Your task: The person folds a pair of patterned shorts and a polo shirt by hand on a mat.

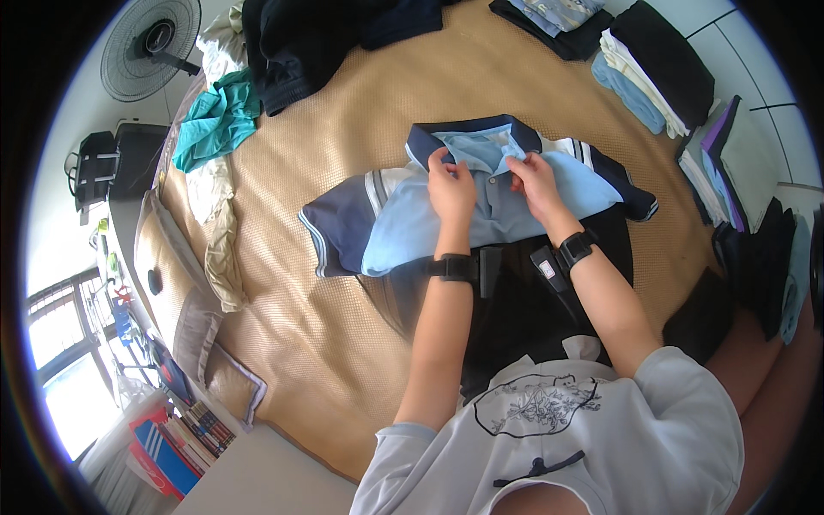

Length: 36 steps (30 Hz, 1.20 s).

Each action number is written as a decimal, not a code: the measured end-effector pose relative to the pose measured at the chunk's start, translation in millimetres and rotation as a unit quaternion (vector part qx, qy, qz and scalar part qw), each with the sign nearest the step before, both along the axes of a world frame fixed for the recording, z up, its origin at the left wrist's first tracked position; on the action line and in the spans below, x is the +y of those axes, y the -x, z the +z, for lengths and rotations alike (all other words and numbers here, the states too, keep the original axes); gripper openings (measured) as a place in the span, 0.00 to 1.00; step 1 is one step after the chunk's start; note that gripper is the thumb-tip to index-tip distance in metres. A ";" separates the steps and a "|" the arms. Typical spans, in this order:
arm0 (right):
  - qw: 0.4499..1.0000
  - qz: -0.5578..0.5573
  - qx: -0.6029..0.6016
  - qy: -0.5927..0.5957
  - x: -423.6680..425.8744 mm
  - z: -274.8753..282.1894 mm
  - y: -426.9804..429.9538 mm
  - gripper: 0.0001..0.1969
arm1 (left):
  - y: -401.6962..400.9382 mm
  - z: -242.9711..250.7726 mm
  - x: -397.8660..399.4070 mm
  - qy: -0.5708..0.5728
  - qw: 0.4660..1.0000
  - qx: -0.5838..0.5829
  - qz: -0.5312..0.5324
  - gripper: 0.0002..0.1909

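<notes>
A light blue polo shirt with navy sleeves and white and grey stripes lies spread in front of me, its lower part over my dark-clothed lap. Its navy collar stands open at the far side. My left hand pinches the left edge of the neck opening. On the other side of the button placket, my right hand grips the light blue edge of the opening between thumb and fingers. Both wrists carry black strapped devices.
The shirt rests on a woven tan mat covering a bed. Folded clothes are stacked along the right side. A crumpled teal garment and dark clothes lie at the far left. Pillows, a fan and books stand left.
</notes>
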State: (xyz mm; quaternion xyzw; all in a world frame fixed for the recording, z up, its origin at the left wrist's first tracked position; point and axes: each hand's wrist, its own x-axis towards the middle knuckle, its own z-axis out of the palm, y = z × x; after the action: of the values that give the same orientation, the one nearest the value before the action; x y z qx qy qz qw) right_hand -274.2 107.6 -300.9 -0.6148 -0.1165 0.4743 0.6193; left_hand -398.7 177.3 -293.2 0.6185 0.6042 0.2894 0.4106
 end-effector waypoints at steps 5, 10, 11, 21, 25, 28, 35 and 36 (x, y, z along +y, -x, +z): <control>1.000 -0.006 -0.013 -0.017 0.5 1.0 2.2 0.09 | -3.0 -8.7 6.9 0.095 0.949 -0.291 0.077 0.10; 0.988 0.063 -0.135 0.031 0.5 8.1 9.1 0.09 | -6.1 -13.5 4.7 0.020 0.982 -0.187 0.023 0.11; 0.988 0.062 -0.136 0.032 -1.3 4.4 8.3 0.09 | -10.1 -8.3 2.0 -0.012 0.992 -0.125 0.018 0.12; 0.957 0.178 -0.229 -0.019 -5.5 1.4 17.0 0.09 | -17.3 -22.0 6.9 0.078 0.981 -0.166 0.062 0.14; 0.955 0.189 -0.230 -0.011 -7.0 0.6 13.9 0.09 | -22.9 -18.6 4.7 0.027 0.994 -0.095 0.055 0.17; 0.948 0.210 -0.238 0.008 -10.1 11.3 16.5 0.08 | -20.6 -9.3 3.2 0.026 0.996 -0.070 0.044 0.18; 0.931 0.303 -0.199 0.036 -26.0 22.9 20.7 0.07 | -20.5 -12.3 4.9 0.054 0.998 -0.040 0.010 0.18; 0.937 0.290 -0.193 0.030 -26.8 24.1 21.0 0.08 | -21.6 -11.9 4.5 0.055 0.998 -0.041 0.011 0.18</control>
State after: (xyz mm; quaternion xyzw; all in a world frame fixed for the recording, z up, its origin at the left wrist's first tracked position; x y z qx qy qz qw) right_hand -295.2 80.8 -276.8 -0.6521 -0.3931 0.5089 0.4016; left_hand -377.2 181.8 -305.0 0.5762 0.6085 0.2852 0.4652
